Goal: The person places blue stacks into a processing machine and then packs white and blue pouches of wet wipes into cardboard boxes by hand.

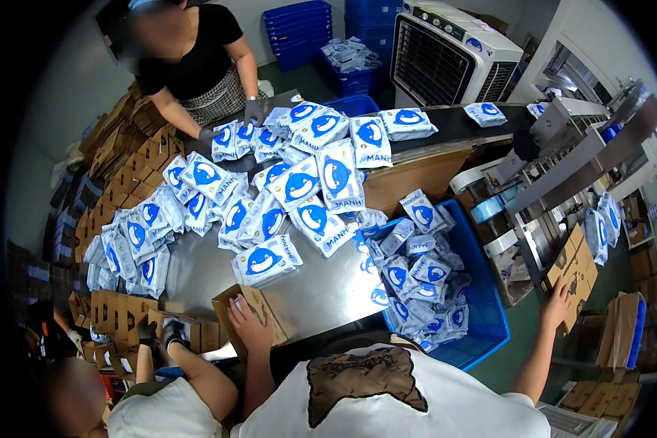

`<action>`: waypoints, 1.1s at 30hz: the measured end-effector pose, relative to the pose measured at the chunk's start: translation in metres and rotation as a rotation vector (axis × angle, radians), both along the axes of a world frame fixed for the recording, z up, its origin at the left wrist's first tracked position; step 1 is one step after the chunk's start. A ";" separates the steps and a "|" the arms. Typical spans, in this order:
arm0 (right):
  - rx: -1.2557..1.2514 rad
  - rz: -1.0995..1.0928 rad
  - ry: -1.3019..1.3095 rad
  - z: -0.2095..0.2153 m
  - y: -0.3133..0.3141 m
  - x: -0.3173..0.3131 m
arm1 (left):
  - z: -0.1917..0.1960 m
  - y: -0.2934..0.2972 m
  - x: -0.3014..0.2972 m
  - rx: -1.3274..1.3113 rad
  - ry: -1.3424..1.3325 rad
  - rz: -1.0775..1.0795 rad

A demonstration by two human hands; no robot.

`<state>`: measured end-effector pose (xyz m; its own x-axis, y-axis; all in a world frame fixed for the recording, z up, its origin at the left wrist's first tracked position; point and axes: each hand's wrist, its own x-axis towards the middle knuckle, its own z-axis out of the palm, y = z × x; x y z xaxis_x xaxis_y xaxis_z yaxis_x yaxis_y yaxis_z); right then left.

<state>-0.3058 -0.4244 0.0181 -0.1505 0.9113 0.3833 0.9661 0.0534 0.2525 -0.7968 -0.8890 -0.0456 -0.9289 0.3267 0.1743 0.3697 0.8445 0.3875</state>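
Left grip (pixel 247 321) clasping open cardboard box (pixel 252 315); right grip (pixel 558 305) splayed flat, outstretched on stacked cartons (pixel 575 271).

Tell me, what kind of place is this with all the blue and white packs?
Probably a factory packing line. A black conveyor belt feeds blue-and-white packets onto a steel table, a blue crate holds more, and flat cardboard cartons are stacked nearby. The left hand rests on an open carton.

Blue crate (pixel 482 306) beside table: 1. Air cooler (pixel 449 51): 1. Wipe packs (pixel 299 186): too many to count.
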 end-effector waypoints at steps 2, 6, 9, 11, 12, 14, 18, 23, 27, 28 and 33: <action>-0.062 -0.073 -0.010 0.010 -0.001 -0.004 | 0.008 0.013 0.001 -0.012 0.143 -0.057; -0.108 0.029 -0.044 0.043 0.000 0.003 | 0.017 0.040 -0.004 0.112 0.215 -0.216; 0.157 0.074 0.011 0.101 -0.008 0.004 | 0.019 0.067 0.000 0.226 0.150 -0.345; 0.390 0.239 0.161 0.166 -0.042 -0.038 | 0.012 0.080 0.007 0.292 0.034 -0.409; 0.472 0.242 0.176 0.187 -0.054 -0.045 | 0.015 0.093 0.011 0.327 -0.010 -0.441; 0.552 0.219 0.137 0.204 -0.059 -0.048 | 0.015 0.107 0.015 0.379 -0.148 -0.521; 0.536 0.148 0.012 0.175 -0.041 -0.010 | 0.023 0.120 0.023 0.392 -0.214 -0.618; 0.287 0.474 0.559 0.210 -0.126 -0.080 | 0.025 0.117 0.028 0.433 -0.426 -0.571; -0.229 0.678 1.403 0.203 -0.149 -0.118 | 0.020 0.121 0.020 0.742 -0.690 -0.543; -0.386 0.637 1.430 0.203 -0.146 -0.133 | 0.026 0.138 0.022 0.988 -0.919 -0.501; -1.028 0.566 1.521 0.020 -0.098 -0.271 | 0.008 0.134 0.010 1.481 -1.515 -0.132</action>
<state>-0.5765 -0.5228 0.0382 -0.5729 0.8114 -0.1157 0.1294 -0.0499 -0.9903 -0.7872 -0.7550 -0.0381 -0.5505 0.7447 -0.3773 -0.7767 -0.2912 0.5585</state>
